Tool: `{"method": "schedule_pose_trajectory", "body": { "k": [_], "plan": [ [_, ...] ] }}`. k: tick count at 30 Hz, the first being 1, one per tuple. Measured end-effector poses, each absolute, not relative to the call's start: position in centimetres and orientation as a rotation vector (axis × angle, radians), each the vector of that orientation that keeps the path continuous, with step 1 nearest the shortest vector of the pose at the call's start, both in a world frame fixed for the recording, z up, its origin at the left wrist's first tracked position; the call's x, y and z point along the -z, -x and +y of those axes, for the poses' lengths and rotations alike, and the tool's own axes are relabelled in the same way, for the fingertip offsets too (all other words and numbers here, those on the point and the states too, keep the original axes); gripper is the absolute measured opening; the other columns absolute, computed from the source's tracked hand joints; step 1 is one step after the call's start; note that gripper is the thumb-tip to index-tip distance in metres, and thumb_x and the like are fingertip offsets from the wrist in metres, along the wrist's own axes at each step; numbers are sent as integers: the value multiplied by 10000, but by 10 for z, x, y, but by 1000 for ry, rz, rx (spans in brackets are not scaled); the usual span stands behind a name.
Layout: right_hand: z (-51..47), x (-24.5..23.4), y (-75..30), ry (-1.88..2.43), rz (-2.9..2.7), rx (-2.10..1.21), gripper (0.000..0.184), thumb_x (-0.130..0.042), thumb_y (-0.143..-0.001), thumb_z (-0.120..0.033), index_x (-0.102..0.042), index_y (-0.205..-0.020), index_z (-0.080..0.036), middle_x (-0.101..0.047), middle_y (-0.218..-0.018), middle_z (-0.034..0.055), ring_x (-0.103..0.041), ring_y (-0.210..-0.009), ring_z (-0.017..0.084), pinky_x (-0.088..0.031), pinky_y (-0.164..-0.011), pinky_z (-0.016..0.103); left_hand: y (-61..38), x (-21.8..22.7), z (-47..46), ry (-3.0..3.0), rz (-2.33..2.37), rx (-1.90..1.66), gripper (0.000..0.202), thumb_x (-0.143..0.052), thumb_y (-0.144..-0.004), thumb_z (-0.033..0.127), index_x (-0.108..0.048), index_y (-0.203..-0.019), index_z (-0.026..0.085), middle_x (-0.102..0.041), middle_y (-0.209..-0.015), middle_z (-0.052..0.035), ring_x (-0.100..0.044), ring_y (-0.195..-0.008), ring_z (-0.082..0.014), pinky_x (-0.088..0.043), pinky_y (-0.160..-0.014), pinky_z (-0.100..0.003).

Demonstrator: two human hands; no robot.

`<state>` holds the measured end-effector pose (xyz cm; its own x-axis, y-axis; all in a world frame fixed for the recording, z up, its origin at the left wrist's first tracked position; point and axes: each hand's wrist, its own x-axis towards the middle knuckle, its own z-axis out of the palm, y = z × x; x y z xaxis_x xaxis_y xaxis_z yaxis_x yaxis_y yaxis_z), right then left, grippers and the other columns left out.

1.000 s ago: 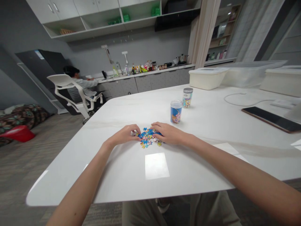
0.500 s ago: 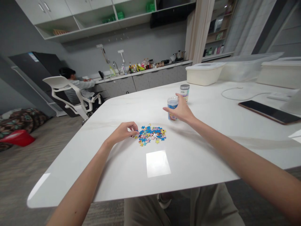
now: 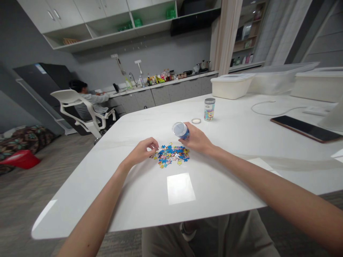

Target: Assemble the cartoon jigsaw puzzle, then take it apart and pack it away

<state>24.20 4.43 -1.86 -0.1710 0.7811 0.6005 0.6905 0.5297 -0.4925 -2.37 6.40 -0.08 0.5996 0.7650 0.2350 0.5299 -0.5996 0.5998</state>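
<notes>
Right hand (image 3: 197, 139), at the centre of the frame, curls round the side of the blue cup (image 3: 179, 129), which tips with its clear end toward the upper left, just above the pieces (image 3: 173, 156) in the frame. Left hand (image 3: 142, 149) sits at the pile's left edge, thumb and fingertips drawn close together; whether a piece is pinched between them, I cannot tell. The pile lies loose on the white table (image 3: 142, 203), just below the frame's centre.

To handle this well, I would grip the cup firmly but without squeezing, as the wall may flex, and hold it clear of the pile so it pushes no piece aside. The left fingertips should stay light and low, since small flat pieces probably slide easily on so smooth a top.

Half a second ago the cup stood upright beside the jar (image 3: 209, 110), with the right hand spread around it; now it is tilted and closer to the pile. A small ring (image 3: 196, 121), perhaps a lid, now shows left of the jar, where the cup stood in view. The left hand has hardly shifted.
</notes>
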Motion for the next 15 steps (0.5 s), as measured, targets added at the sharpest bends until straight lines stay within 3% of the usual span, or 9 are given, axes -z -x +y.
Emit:
{"method": "schedule_pose_trajectory", "body": {
  "k": [4, 10, 15],
  "plan": [
    [44, 19, -241, 1180, -1942, -108, 467, -655, -719, -208, -477, -1149, -176, -615, -1131, 125, -588, -1017, 284, -476, -842, 412, 22, -2, 61, -2370, 1043, -676, 64, -514, -782, 218, -560, -813, 186, -593, -851, -15, -589, -740, -127, -517, -643, -250],
    [45, 18, -243, 1172, -1949, -91, 479, -661, -717, -213, -472, -1155, -172, -610, -1138, 129, -584, -1031, 295, -474, -865, 431, 19, -3, 60, -2451, 974, -704, 51, -509, -778, 197, -558, -789, 187, -575, -854, -13, -577, -778, -128, -518, -718, -272],
    [45, 21, -244, 1140, -1956, -84, 481, -663, -721, -206, -468, -1159, -175, -616, -1119, 118, -588, -1006, 280, -482, -850, 419, 19, -4, 59, -2435, 1016, -688, 42, -522, -783, 206, -556, -800, 188, -590, -836, -5, -571, -728, -116, -508, -636, -240]
  ]
}}
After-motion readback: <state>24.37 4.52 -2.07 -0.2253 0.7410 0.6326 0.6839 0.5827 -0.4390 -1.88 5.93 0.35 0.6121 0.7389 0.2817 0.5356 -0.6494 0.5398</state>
